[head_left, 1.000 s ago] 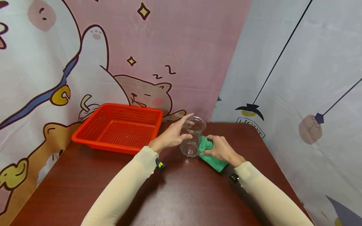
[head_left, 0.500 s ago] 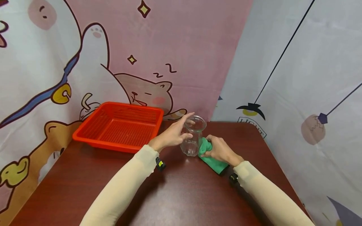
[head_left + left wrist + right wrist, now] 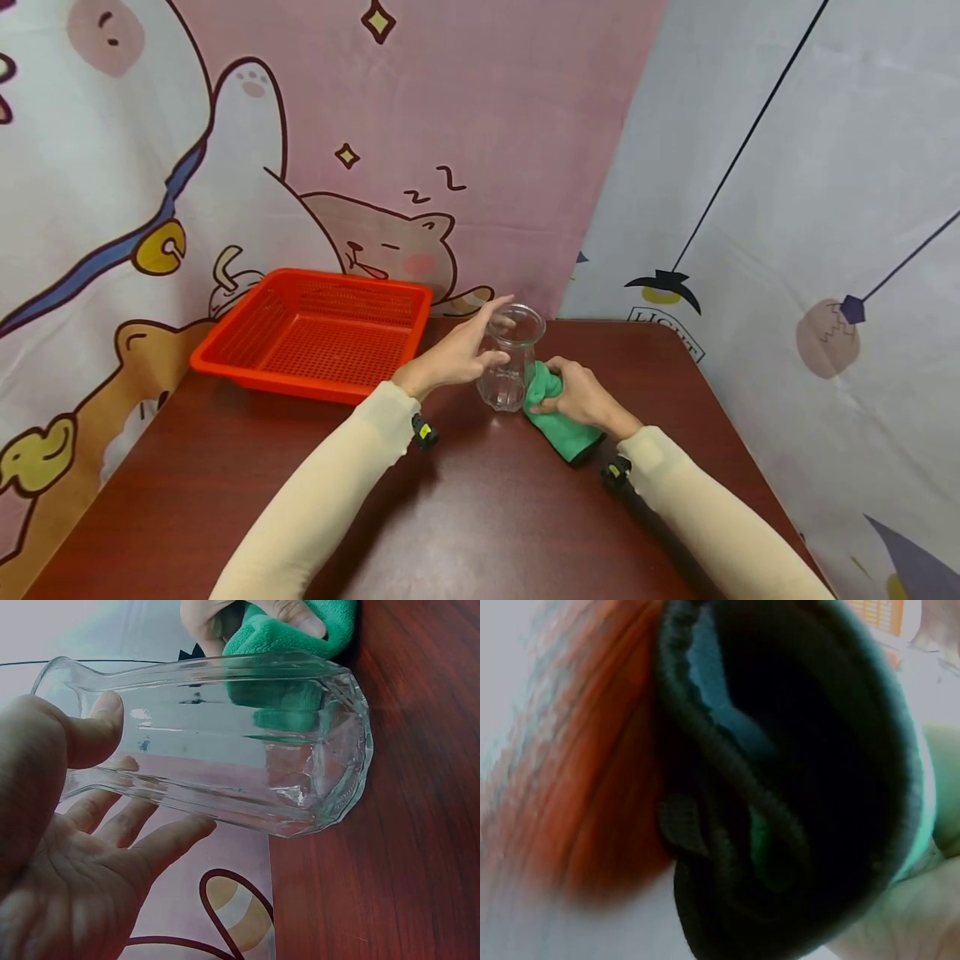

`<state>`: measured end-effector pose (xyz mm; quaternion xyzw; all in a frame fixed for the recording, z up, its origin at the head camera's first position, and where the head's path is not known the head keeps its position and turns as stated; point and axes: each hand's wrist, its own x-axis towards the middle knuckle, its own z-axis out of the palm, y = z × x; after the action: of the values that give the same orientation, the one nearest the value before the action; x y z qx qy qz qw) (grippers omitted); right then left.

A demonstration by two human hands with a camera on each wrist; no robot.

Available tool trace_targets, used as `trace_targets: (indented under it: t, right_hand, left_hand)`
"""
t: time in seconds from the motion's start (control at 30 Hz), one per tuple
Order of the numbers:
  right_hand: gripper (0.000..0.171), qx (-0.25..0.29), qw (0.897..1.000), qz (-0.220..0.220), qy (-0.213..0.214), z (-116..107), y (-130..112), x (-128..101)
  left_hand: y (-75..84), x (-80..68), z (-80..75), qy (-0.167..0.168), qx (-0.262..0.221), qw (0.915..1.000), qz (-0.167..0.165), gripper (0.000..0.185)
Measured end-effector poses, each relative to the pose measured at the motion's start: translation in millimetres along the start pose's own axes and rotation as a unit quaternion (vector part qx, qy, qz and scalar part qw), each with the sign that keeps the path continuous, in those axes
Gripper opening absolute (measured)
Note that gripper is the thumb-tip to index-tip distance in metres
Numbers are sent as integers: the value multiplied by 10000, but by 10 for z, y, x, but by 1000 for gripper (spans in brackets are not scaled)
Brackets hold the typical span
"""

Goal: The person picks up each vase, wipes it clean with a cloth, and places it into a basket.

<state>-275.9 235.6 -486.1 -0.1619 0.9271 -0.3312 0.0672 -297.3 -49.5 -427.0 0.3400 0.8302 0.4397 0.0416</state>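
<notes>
**Glass vase steadied by one hand, green cloth pressed to its side by the other**

A clear glass vase (image 3: 512,360) is seen standing upright on the dark red-brown table (image 3: 480,517), near the table's far edge and just to the right of a red basket (image 3: 315,333). The vase is held near its neck by the left hand (image 3: 457,357): in the left wrist view the thumb (image 3: 94,735) is laid against the glass (image 3: 225,742) on one side while the fingers (image 3: 161,840) are spread, only lightly bent, along the other side, so the vase is cupped between them rather than tightly clenched.

A green cloth (image 3: 558,417) is gripped by the right hand (image 3: 581,396), whose fingers are curled around the bunched fabric. The cloth is pressed against the lower right side of the vase, and part of it trails onto the table beneath the hand. In the left wrist view the green fabric (image 3: 300,637) is seen through the glass and above it. The right wrist view is filled by a dark, blurred fold of cloth (image 3: 780,787), and little else can be told from it.

Both arms are covered by cream sleeves (image 3: 337,492). A cartoon-printed backdrop (image 3: 225,167) is hung behind the table.
</notes>
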Motion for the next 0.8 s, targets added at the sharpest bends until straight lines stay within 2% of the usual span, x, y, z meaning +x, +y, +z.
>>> trace_targets:
  t: [0.3,0.43,0.8]
  right_hand:
    - [69,1079,9935,-15,-374,-86,-13,-49]
    - [68,1183,9922,-48,-392,-72,1,-49]
    - [65,1456,9892,194,-40,-32,18,-100]
  left_hand:
    - [23,15,2,13,62,9999,103,96]
    - [22,9,-3,32,72,9999,69,96]
    - [32,-18,10,26,114,9999,43,96]
